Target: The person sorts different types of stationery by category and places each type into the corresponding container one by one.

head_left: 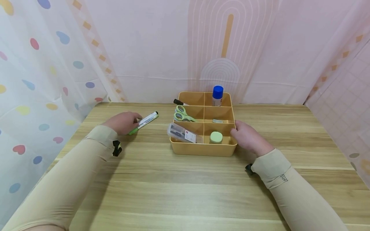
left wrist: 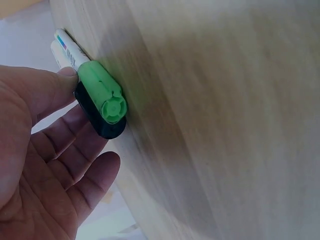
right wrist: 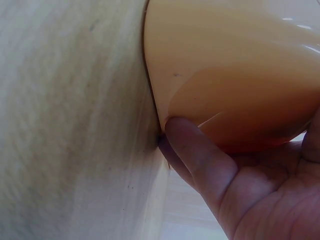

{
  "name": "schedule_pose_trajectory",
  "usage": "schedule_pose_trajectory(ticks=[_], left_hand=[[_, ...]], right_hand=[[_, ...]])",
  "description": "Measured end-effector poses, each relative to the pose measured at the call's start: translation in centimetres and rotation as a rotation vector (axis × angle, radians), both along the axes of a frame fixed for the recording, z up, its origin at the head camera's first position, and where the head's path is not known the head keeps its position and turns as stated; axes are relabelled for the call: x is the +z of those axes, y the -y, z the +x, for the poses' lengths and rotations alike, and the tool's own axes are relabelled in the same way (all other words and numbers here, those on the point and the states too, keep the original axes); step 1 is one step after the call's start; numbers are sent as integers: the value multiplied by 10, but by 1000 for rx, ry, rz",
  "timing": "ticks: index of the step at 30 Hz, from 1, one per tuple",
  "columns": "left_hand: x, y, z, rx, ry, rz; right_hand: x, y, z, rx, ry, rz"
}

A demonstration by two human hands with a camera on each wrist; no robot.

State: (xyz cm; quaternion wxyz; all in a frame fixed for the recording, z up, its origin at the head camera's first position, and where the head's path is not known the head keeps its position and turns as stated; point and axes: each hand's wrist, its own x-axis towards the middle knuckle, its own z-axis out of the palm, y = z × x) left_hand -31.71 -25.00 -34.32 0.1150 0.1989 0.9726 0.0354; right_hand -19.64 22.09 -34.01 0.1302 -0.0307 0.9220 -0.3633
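My left hand (head_left: 122, 123) pinches two markers between thumb and fingers, at the left of the table. In the left wrist view one marker has a green cap (left wrist: 98, 85), the other a black cap (left wrist: 113, 131); they lie side by side, close to the tabletop. A yellow-orange divided organizer (head_left: 202, 149) stands to their right. My right hand (head_left: 251, 138) grips its right side, the thumb at the rim and the fingers against the outer wall (right wrist: 225, 55). The inner side of that grip is hidden in the right wrist view.
The organizer holds green-handled scissors (head_left: 181, 116), a clear plastic case (head_left: 182, 132), a light green round-cornered item (head_left: 216, 137), a blue-capped tube (head_left: 218, 93), a black-ended marker (head_left: 178, 102) and a small flat piece (head_left: 217, 121). A patterned curtain (head_left: 153, 48) hangs behind the wooden table (head_left: 173, 186).
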Motion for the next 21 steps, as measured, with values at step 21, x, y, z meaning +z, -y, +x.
schedule_pose_trajectory(ticks=[21], left_hand=[[-3,2,-1,10,-4,1]], right_hand=[[0,0,0,1,-7,-6]])
